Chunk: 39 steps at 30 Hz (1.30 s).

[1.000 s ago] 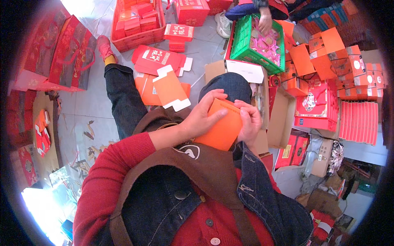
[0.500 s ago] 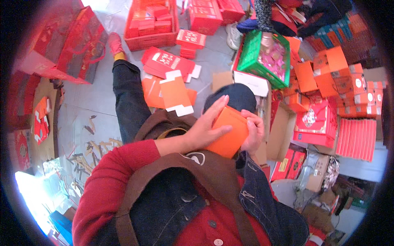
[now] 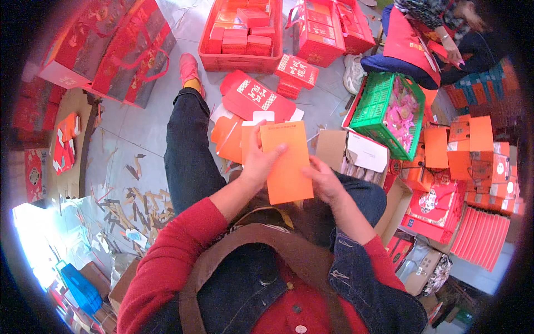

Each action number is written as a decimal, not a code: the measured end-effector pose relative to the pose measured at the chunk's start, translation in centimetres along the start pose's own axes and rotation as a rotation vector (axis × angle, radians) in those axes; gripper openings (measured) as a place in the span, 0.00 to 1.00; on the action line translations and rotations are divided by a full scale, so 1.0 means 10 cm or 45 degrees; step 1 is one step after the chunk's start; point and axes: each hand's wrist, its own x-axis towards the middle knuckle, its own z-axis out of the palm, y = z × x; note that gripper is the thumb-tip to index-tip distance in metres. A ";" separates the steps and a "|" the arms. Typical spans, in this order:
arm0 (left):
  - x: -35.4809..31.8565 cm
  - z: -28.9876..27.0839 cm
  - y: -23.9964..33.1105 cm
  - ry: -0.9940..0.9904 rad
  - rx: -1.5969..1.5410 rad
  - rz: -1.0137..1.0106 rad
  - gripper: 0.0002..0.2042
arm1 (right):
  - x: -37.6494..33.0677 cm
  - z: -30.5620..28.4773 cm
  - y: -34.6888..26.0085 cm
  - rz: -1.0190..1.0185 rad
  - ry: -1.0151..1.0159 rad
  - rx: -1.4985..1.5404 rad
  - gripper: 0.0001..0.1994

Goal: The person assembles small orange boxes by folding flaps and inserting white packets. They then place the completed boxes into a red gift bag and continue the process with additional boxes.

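Observation:
An orange rectangular carton (image 3: 290, 172) is held upright in front of my lap, its broad face toward me. My left hand (image 3: 259, 160) grips its left edge, thumb lying across the face. At its right edge is my right hand (image 3: 326, 181), with thumb and curled fingers against the side. The carton hides part of both hands' fingers. Just beyond it, flat orange carton blanks (image 3: 227, 139) and a red printed carton blank (image 3: 257, 96) lie on the floor.
A red crate (image 3: 240, 62) of small red boxes stands ahead. To the right are a green basket (image 3: 384, 114) of pink packets, stacked orange boxes (image 3: 473, 150) and a seated co-worker (image 3: 423, 44). Large red gift bags (image 3: 119, 61) stand left; scraps (image 3: 136, 209) litter the floor.
The carton has moved away from my body and turned more upright. My left hand has shifted from lying across it to its left edge; my right hand has dropped lower along the right edge.

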 end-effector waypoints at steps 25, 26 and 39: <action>1.50 -2.01 -1.77 0.900 1.599 -0.564 0.15 | 3.08 -0.67 2.11 0.359 0.892 -0.576 0.14; 1.52 -1.99 -1.77 0.908 1.578 -0.542 0.15 | 2.92 -0.60 2.23 0.322 0.863 -0.591 0.13; 1.02 -1.43 -1.56 0.161 0.506 -0.649 0.12 | 1.59 -0.33 1.40 -0.192 0.972 -1.295 0.14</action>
